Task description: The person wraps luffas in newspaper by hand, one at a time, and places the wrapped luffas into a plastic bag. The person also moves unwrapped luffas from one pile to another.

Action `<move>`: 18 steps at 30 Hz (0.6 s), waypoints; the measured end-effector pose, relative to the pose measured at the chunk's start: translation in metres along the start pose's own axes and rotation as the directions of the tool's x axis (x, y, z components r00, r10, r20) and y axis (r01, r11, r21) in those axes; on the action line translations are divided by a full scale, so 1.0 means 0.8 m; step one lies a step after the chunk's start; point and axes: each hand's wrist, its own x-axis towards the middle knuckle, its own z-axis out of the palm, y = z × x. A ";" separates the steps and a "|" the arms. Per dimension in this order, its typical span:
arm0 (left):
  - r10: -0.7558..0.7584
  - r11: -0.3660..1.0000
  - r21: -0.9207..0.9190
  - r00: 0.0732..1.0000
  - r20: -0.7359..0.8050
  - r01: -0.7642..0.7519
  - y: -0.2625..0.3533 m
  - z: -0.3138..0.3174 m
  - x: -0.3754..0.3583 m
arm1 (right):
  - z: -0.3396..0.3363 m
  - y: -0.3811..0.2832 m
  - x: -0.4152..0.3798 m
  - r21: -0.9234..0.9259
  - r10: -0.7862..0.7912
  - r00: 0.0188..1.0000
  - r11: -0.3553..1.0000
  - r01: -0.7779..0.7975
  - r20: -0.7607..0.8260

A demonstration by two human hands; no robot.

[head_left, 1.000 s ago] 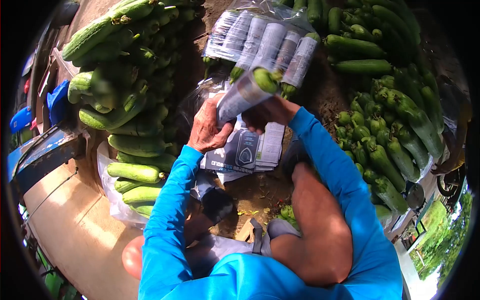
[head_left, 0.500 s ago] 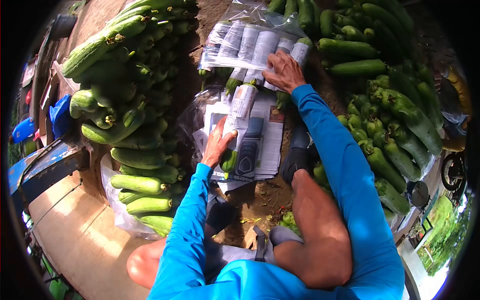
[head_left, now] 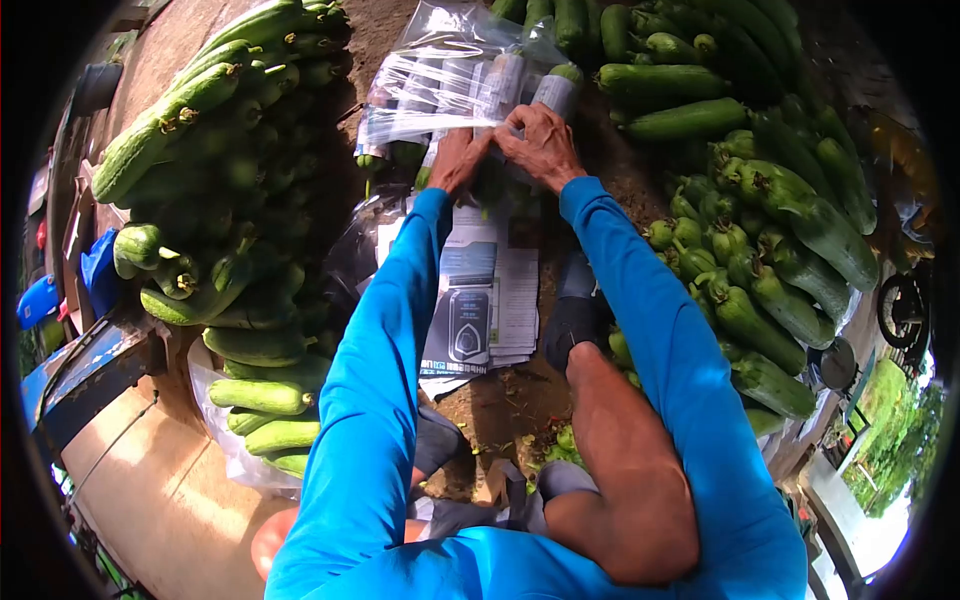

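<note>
Both hands are at the mouth of a clear plastic bag that covers a row of newspaper-wrapped green gourds. The fingers of my left hand are curled at the bag's lower edge, partly hidden. Close beside it, my right hand pinches the plastic edge with thumb and forefinger. A wrapped gourd lies at the bag's right side, its green tip showing beyond the paper. Below the hands is a stack of newspaper sheets, with a dark printed picture on the top one.
Green gourds are piled along the left, some on plastic. Another large heap fills the right side. A blue metal beam juts in at the left. My shoe stands beside the newspapers.
My left hand has moved up from the newspaper stack to the bag's mouth; the wrapped gourd it held has left the stack. My right hand has shifted slightly left in view, still at the bag.
</note>
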 end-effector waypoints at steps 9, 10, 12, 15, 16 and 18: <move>-0.001 0.999 0.043 1.000 0.022 0.000 0.029 0.015 0.008 | -0.048 0.062 0.000 0.664 0.574 0.797 0.524 -0.533 0.186; 0.039 0.999 0.003 0.998 0.047 -0.039 0.028 0.016 0.007 | -0.043 0.060 -0.001 0.664 0.573 0.798 0.525 -0.532 0.187; 0.073 0.997 -0.034 0.995 0.064 -0.071 0.017 0.016 0.010 | -0.019 0.060 -0.004 0.622 0.565 0.824 0.630 -0.465 0.045; 0.307 0.927 0.163 0.932 0.194 -0.339 0.018 0.013 0.010 | -0.013 0.054 0.002 0.472 0.570 0.813 0.689 -0.551 0.118; 0.308 0.927 0.162 0.932 0.190 -0.339 0.024 0.010 0.014 | -0.015 0.050 0.008 0.344 0.578 0.805 0.734 -0.586 0.138; 0.242 0.834 0.406 0.909 0.340 -0.374 0.025 0.003 0.016 | -0.029 0.025 0.008 0.328 0.512 0.783 0.716 -0.616 0.352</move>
